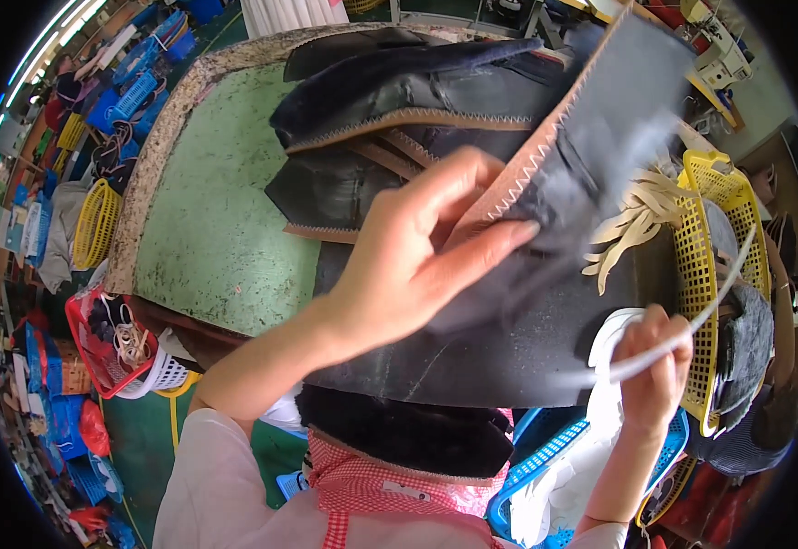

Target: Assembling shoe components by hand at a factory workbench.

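My left hand (408, 247) is closed, thumb and fingers pinching the brown zigzag-stitched edge of a black leather panel (614, 101). The panel is raised over the table, tilted up to the right and partly blurred. At the lower right, my right hand (651, 366) is closed on a thin, curved white strip (724, 288), also blurred. Other white pieces (607, 403) hang beside that hand, over the table's near edge; whether it touches them I cannot tell. Several similar black panels (408, 91) with stitched brown edges lie piled beyond my left hand.
A dark sheet (417, 366) covers the near part of the green tabletop (225, 201). Beige strips (641, 215) lie by a yellow basket (703, 302) at right. A blue basket (545, 453) holds white pieces below. Another black panel (408, 435) rests across my lap; a red basket (97, 357) stands left.
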